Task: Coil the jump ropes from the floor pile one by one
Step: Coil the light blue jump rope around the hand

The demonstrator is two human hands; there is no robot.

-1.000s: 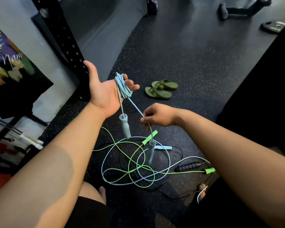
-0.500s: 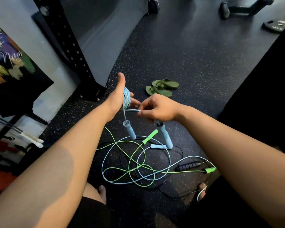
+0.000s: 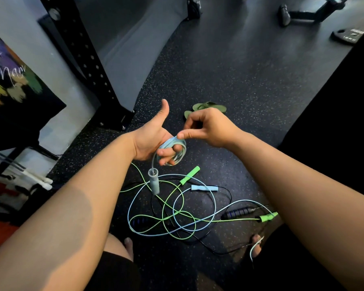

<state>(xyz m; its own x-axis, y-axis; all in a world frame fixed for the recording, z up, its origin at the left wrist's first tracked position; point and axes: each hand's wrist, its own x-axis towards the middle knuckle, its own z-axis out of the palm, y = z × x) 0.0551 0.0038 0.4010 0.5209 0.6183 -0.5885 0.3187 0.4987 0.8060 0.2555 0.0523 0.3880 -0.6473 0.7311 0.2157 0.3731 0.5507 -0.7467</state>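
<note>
Starting down by the knees, the floor pile (image 3: 177, 215) is still sitting there in a tangle, green, pale blue and black cords all crossing over each other, so nothing new is coming out of it yet. Just above it one grey-blue handle (image 3: 153, 182) is dangling straight down off the pale blue rope (image 3: 183, 153) that's getting wound up. The left hand (image 3: 150, 137) is holding that bundle, thumb sticking up and fingers hooking through the loops. The right hand (image 3: 208, 128) is sitting right up against it, thumb and fingers pinching the cord at the top. Big change from a second ago: the long tail that was running down to the second handle is gone, it's all sitting wrapped on the fingers now, and I can't tell where that second handle is hiding. So I'm guessing this rope is basically finishing up, bar tucking the end. Green flip-flops (image 3: 208, 106) are lying on the floor just past the hands
</note>
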